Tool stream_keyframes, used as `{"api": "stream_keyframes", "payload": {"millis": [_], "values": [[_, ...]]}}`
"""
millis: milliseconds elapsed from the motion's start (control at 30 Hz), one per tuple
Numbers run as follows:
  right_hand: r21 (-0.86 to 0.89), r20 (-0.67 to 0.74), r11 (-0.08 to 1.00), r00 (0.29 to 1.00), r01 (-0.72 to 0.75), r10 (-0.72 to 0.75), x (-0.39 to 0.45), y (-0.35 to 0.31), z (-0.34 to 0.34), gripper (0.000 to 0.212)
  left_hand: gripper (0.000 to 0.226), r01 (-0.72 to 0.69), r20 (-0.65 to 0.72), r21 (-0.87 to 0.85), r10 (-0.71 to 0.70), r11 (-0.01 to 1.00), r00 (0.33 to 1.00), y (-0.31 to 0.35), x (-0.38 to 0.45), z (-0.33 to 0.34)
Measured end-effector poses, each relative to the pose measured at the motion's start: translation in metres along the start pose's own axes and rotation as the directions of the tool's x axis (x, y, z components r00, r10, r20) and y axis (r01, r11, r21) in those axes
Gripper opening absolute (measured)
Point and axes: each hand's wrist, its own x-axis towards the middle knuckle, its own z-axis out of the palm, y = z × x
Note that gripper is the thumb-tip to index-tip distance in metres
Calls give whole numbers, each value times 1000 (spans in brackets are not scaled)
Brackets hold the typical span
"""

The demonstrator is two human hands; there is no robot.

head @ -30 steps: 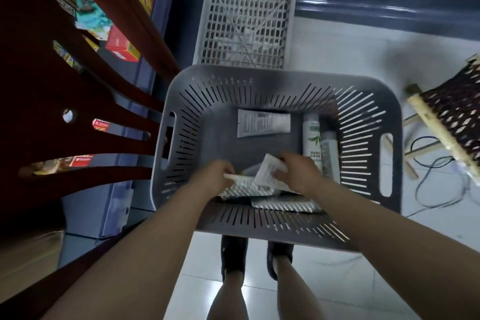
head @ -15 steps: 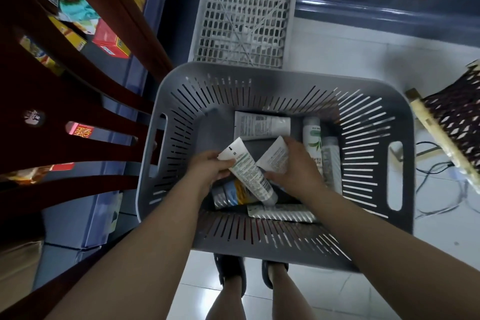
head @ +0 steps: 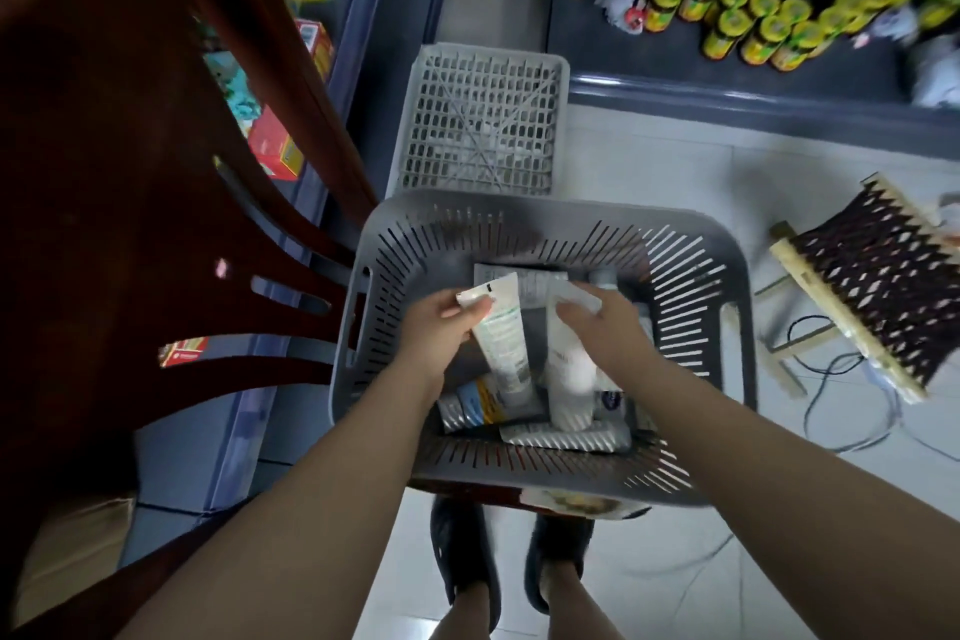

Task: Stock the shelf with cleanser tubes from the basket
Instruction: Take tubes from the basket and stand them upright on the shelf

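Head view: left hand [head: 441, 322] fingers pinch green-striped tube [head: 503, 343], right hand [head: 605, 327] grips white tube [head: 569, 369], both over grey basket [head: 727, 286]. Several tubes left inside; shelving not started.

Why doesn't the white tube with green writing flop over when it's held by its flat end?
The white tube with green writing probably feels fairly stiff: the left hand pinches only its crimped end, yet it hangs straight into the grey basket. It seems light, since fingertips manage it. Its smooth plastic might be a bit slippery.
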Motion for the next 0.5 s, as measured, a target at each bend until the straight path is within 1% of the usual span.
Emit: {"api": "stream_keyframes", "payload": {"millis": [67, 200, 267, 333, 433, 500], "values": [[105, 7, 994, 1000, 15, -16, -13, -24, -7, 22, 10, -66, -1, -28, 66, 997, 998, 21, -18, -6], [269, 26, 960, 996, 77, -87, -42, -74, -28, 5, 16, -198, -16, -99, 197, 975, 980, 68, -64, -14], [347, 46, 933, 992, 94, -117, -60, -102, -41, 12, 20, -268, -79, -72, 262, 961, 962, 90, -88, -16], [372, 64, 917, 982, 143, -179, -80, -129, -55, 15, 20, -345, -146, 16, 344, 938, 928, 110, -114, -20], [339, 93, 907, 951, 248, -295, -114, -167, -73, 5, 20, -449, -230, 133, 468, 883, 853, 139, -163, -27], [320, 124, 893, 920, 318, -372, -141, -192, -84, 14, 22, -501, -308, 214, 545, 838, 780, 156, -199, -32]]}}
